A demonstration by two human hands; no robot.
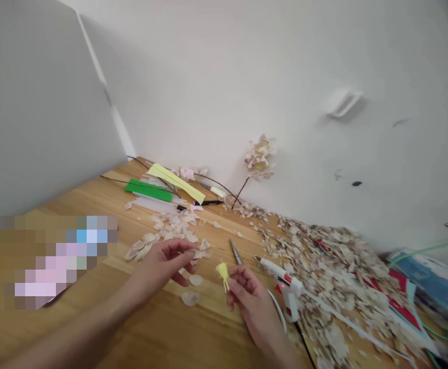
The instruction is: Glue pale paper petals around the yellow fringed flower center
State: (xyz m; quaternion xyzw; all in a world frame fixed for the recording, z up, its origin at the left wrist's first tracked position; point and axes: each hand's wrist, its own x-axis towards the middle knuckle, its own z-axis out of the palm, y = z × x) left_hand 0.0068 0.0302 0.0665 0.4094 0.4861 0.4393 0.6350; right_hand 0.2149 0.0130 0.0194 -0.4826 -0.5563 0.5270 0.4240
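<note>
My right hand pinches a small yellow paper flower centre, fringed at its upper end with thin strips hanging down. To its left, my left hand has its thumb and index fingertip together at a pale dried petal; the tip contact is slightly blurred. Loose petals lie on the wooden table just below my left hand, and a pile of petals spreads behind it. Beyond my right hand lie metal tweezers, partly covered. A white glue gun with a lit red light stands right of that hand.
Dried petals heap along the right. Against the wall stands a petal flower on a stem. Yellow crepe paper, a green strip and a black pen lie at the back. A pixelated object is at left.
</note>
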